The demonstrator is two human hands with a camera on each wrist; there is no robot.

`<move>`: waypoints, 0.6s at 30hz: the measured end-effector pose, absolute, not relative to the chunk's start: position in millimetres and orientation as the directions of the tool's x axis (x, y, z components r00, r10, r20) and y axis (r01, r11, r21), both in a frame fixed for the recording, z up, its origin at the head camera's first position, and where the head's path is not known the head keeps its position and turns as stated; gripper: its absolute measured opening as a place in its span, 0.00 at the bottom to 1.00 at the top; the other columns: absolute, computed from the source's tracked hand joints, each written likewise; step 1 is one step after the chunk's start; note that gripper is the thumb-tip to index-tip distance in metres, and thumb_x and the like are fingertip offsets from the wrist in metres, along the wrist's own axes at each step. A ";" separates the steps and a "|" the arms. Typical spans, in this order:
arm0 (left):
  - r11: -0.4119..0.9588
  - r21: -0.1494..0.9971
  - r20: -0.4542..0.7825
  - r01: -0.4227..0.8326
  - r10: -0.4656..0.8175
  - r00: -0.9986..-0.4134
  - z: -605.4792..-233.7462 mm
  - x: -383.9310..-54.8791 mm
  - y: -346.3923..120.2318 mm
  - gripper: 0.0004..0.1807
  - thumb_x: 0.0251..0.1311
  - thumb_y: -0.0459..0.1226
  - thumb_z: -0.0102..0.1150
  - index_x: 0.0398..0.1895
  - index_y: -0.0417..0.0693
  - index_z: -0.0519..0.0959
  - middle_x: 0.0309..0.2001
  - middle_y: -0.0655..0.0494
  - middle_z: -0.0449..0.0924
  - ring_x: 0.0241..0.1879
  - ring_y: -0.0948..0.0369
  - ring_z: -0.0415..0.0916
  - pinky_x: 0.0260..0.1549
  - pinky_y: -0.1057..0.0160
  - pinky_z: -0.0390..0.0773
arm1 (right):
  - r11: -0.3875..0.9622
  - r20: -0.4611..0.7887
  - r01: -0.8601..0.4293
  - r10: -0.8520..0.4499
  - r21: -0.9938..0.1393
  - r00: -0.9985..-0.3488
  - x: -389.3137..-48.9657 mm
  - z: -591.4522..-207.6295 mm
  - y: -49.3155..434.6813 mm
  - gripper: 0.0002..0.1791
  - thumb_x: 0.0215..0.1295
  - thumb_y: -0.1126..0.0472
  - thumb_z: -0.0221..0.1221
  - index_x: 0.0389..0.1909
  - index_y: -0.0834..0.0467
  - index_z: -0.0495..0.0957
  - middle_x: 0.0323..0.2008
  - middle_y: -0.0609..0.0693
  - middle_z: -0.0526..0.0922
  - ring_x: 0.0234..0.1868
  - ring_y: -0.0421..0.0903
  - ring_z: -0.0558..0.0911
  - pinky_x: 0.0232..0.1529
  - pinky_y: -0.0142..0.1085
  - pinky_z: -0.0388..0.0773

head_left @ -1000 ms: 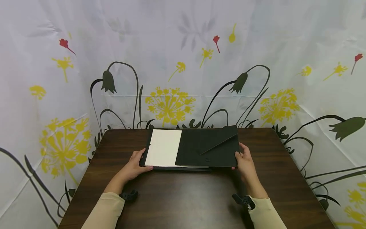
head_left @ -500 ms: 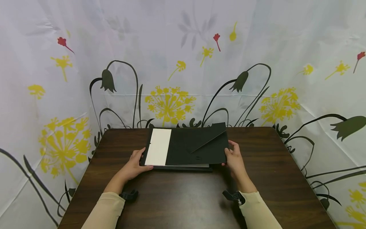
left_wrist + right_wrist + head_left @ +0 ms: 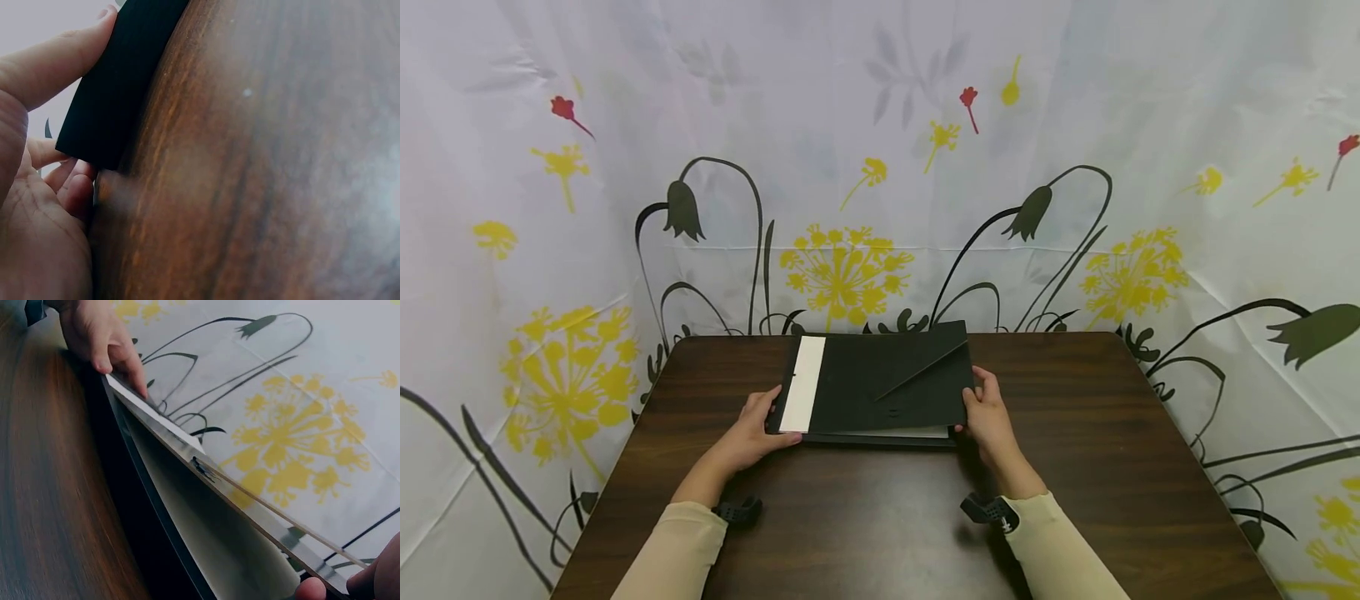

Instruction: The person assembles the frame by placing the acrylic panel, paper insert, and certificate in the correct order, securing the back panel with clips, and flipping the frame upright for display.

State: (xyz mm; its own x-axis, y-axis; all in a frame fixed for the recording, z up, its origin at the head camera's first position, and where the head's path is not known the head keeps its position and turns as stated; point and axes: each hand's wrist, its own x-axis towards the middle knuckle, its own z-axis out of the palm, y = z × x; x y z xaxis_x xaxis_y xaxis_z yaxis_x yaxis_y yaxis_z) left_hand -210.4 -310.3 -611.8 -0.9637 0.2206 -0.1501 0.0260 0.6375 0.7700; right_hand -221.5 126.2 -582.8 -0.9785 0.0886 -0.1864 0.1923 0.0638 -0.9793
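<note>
Black folder point(image 3: 887, 383): left hand point(image 3: 752, 429) grips left edge; right hand point(image 3: 988, 417) pinches cover's right edge, white sheet point(image 3: 802, 383) showing.

Head view: bright, even, diffuse light; soft shadows under forearms on table point(image 3: 880, 517); wide-angle bowing at edges. Left wrist view: blurred, close. Right wrist view: dim foreground, motion smear.

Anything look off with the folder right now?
The black flap sits skewed over the folder: its right edge overhangs at the right hand, and a white paper strip shows near the left hand. Nothing torn.
</note>
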 end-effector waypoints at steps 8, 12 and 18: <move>0.637 0.769 -0.132 0.046 0.229 -0.965 -613.2 -210.8 -311.8 0.65 0.64 0.56 0.78 0.90 0.41 0.46 0.77 0.34 0.55 0.76 0.37 0.61 0.75 0.29 0.63 | 0.063 -0.185 0.190 0.080 -0.980 -0.979 -223.8 -585.0 111.8 0.30 0.88 0.62 0.48 0.85 0.46 0.56 0.43 0.52 0.69 0.27 0.45 0.71 0.28 0.35 0.80; 0.628 0.777 -0.134 0.041 0.228 -0.964 -613.8 -211.0 -312.1 0.64 0.64 0.55 0.78 0.90 0.42 0.46 0.77 0.34 0.55 0.76 0.37 0.60 0.75 0.29 0.64 | 0.034 -0.183 0.186 0.095 -0.982 -0.979 -224.6 -584.4 105.5 0.26 0.88 0.63 0.48 0.80 0.56 0.56 0.52 0.58 0.76 0.29 0.45 0.75 0.27 0.35 0.82; 0.624 0.780 -0.117 0.055 0.231 -0.966 -613.9 -211.1 -311.9 0.65 0.63 0.55 0.79 0.89 0.40 0.47 0.76 0.34 0.55 0.74 0.38 0.61 0.74 0.30 0.64 | 0.028 -0.172 0.175 0.089 -0.984 -0.981 -224.0 -584.1 99.0 0.23 0.87 0.65 0.49 0.75 0.61 0.56 0.55 0.63 0.77 0.26 0.45 0.76 0.25 0.34 0.82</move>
State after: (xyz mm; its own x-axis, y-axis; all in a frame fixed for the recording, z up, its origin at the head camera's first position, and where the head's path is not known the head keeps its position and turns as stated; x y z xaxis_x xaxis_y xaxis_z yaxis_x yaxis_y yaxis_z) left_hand -211.1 -311.9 -613.9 -0.9659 0.2309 -0.1170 0.0547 0.6239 0.7796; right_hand -224.0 99.0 -584.1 -0.9811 0.0890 -0.1718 0.1749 0.0283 -0.9842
